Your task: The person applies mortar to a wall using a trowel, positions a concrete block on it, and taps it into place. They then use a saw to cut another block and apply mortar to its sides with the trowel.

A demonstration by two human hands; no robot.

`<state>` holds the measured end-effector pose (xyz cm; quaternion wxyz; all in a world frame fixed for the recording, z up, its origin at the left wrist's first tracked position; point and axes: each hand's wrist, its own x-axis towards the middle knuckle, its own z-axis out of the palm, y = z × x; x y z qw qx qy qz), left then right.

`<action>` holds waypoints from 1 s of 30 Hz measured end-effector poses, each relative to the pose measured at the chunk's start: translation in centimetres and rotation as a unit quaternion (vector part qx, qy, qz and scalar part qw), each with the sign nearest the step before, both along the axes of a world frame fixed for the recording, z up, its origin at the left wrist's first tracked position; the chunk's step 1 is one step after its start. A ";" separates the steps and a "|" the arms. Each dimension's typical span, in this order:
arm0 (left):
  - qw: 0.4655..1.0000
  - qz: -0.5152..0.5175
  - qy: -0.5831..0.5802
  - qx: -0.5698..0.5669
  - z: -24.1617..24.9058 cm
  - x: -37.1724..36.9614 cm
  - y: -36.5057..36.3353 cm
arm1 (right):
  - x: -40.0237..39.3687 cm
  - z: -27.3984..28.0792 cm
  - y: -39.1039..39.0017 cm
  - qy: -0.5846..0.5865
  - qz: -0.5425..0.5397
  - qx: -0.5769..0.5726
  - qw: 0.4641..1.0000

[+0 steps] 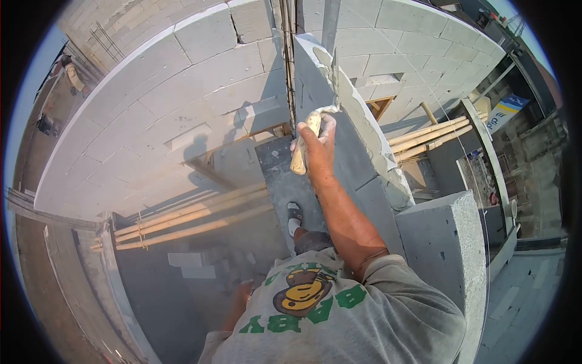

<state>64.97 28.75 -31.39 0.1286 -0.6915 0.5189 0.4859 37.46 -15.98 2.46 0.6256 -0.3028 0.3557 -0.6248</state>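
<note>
My right hand (320, 144) is closed around the pale wooden handle of a trowel (298, 162). Mortar coats the trowel's neck, and its blade is seen nearly edge-on against the top of a grey block wall (357, 155). Rough mortar (371, 136) lies along that wall's upper edge. Low beside my body hangs my left hand (246, 287), small and partly hidden by my arm and shirt; its fingers cannot be made out.
A taller block (427, 233) stands at the near end of the wall, with a string line beside it. Steel bars (288, 60) rise at the far end. Bamboo poles (200, 215) lie left, others (430, 136) right. Loose white blocks (193, 265) rest far below.
</note>
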 end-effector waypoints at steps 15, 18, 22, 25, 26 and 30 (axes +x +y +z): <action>0.874 0.429 0.079 -0.216 8.3 7.2 -13.1 | 1.0 0.9 -1.0 0.395 -0.204 -0.040 0.895; 0.921 0.275 0.062 -0.268 6.3 6.4 -15.5 | 0.5 -1.2 -1.9 0.440 -0.225 -0.051 0.868; 0.951 0.150 0.050 -0.266 8.0 10.9 -23.7 | 2.3 -3.2 -4.9 0.470 -0.299 -0.038 0.830; 0.963 0.122 0.085 -0.224 1.6 17.8 -30.8 | 3.7 -5.6 -6.2 0.490 -0.370 -0.013 0.789; 0.962 0.113 0.109 -0.222 -1.4 20.6 -33.3 | 4.5 -7.0 -7.5 0.510 -0.392 -0.006 0.766; 0.966 0.085 0.132 -0.206 -0.2 25.0 -41.6 | 5.7 -6.2 -11.1 0.545 -0.436 0.069 0.713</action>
